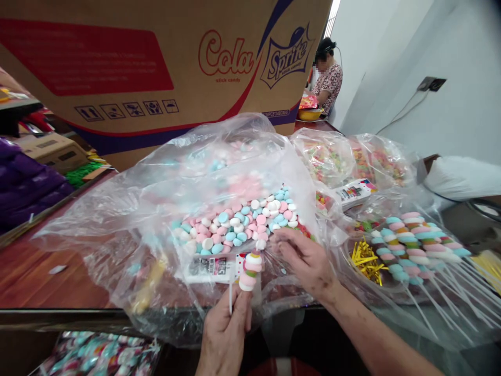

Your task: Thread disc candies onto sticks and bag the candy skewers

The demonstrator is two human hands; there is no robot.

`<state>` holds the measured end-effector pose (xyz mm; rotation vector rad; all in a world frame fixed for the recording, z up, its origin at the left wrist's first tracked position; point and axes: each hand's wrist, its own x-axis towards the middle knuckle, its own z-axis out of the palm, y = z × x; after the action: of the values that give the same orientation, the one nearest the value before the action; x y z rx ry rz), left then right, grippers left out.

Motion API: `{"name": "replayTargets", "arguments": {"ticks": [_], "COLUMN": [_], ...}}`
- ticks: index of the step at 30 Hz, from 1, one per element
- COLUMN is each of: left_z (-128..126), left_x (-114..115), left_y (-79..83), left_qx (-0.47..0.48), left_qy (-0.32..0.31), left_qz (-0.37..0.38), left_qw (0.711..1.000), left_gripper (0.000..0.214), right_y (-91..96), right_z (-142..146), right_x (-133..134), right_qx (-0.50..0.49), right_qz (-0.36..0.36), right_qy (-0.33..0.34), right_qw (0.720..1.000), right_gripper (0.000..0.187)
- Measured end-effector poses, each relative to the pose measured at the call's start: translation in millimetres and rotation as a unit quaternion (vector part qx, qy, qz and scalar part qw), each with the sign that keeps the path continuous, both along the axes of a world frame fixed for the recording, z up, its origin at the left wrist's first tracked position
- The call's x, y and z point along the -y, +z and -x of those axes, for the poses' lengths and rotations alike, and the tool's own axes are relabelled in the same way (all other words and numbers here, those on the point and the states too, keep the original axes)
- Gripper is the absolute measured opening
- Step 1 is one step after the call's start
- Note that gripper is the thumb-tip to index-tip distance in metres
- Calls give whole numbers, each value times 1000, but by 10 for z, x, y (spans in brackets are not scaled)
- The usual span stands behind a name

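Note:
My left hand (225,331) is closed around the lower end of a marshmallow skewer (251,272), which stands almost upright with pink, white, green and yellow pieces stacked on it. A thin white stick (230,295) also rises from that hand. Just beyond the skewer's top sits a white marshmallow (260,244). My right hand (307,261) is beside it, fingers curled together; whatever is between the fingertips is hidden. Pink, blue and white marshmallows (235,224) lie heaped in a large clear plastic bag (156,183) behind both hands. A printed white packet (213,268) is left of the skewer.
Finished-looking skewers (415,245) lie at right beside gold twist ties (367,263). Bags of colourful gummies (329,156) stand behind. A big cardboard box (176,57) blocks the back. Packed sweets (102,355) fill a box below the table edge. Another person (331,83) sits far back.

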<state>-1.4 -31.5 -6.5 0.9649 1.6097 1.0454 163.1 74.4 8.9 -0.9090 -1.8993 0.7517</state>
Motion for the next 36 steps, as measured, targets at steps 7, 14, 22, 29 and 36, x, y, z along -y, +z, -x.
{"name": "replayTargets", "arguments": {"ticks": [7,14,22,29,36], "left_z": [102,149,84,116,125], "left_x": [17,3,-47,-39,-63], "left_y": [-5,-85,13,-21,-62], "left_qx": [-9,11,16,-2,23], "left_qy": [6,11,16,6,-3], "left_qz": [-10,-19,-32,-35,-42], "left_qw": [1000,1000,999,999,999], "left_gripper": [43,41,39,41,37], "right_y": [-17,-122,44,-111,-153], "right_z": [291,-164,-134,71,5], "right_x": [-233,-129,-234,-367,-346], "right_qx": [374,341,229,292,312], "right_qz": [-150,-76,86,28,-19], "right_qy": [18,14,-64,-48,5], "right_qw": [915,937,968,955,950], "right_gripper": [21,18,14,14,14]}}
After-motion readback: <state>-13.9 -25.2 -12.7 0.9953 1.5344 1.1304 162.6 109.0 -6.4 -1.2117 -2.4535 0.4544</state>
